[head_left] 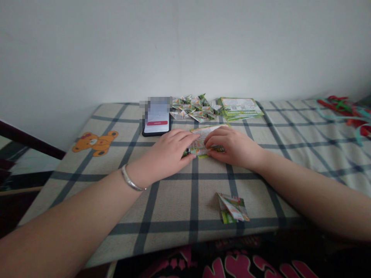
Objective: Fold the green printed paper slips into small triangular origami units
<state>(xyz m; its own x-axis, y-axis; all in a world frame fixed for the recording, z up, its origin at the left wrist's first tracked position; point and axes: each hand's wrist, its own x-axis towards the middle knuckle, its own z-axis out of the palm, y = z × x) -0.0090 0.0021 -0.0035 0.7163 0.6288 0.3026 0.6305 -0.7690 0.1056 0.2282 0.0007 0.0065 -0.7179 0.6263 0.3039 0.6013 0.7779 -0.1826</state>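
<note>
A checked tablecloth (174,204) and a teddy-bear decoration (101,143) suggest a room at home.

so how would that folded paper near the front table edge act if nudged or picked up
The folded paper is probably light, since it looks like thin printed sheet. Its raised flap may spring open or crease if pinched hard. With angular edges, it would likely slide across the checked tablecloth rather than roll.

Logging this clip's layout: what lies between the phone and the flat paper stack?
Folded paper pieces lie between the phone and the stack, in the head view.
</note>
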